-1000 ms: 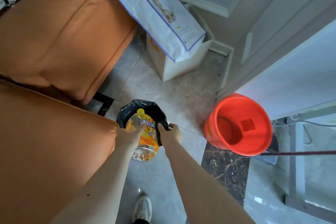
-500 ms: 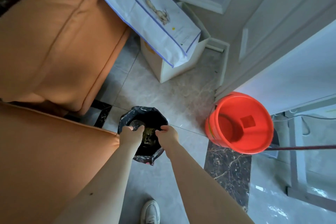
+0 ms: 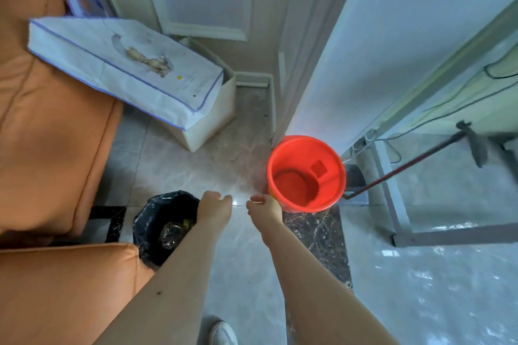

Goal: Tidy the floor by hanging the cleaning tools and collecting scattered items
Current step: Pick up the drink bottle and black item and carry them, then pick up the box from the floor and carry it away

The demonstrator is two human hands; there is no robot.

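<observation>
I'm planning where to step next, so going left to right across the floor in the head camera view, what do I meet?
Orange sofa → black-lined trash bin → left hand → right hand → red bucket → thin dark-red pole leaning off to the right.

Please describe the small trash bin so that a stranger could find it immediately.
Start at the orange sofa. The trash bin stands on the floor at its corner, beside the left hand. Unlike the red bucket, it has a black liner.
</observation>
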